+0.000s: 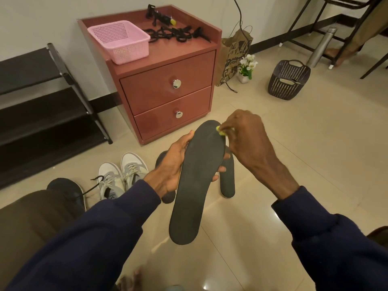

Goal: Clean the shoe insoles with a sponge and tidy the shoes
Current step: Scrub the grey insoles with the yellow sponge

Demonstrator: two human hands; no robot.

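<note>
Here, in front of the red-brown cabinet (168, 85), the left hand (170, 166) grips a dark insole (197, 181) around its middle. The thumb lies along one edge and the fingertips curl up past the other. The insole is held in the air above the tiled floor, its toe end pointing toward the cabinet's lower drawer and its heel end toward the person. The right hand (249, 141) pinches a small yellow-green sponge (219, 130) between bent fingers and thumb and presses it on the toe end of the insole, at the edge nearest the cabinet. Most of the sponge is hidden by the fingers. On the floor before the cabinet, under the held one, lies a second insole (227, 181), and a third insole (168, 197) shows only in part behind the left hand. A pair of white sneakers (121, 175) stands side by side in front of the cabinet's left corner, toes toward it, and a black shoe (67, 190) with a loose lace lies farther out on that side. On top of the cabinet sit a pink basket (120, 42) and a tangle of black laces (176, 33). A black shoe rack (42, 106) stands to the cabinet's left. On its right are a paper bag (233, 57) and a small flower pot (247, 66), with a dark basket (288, 79) beyond them.
</note>
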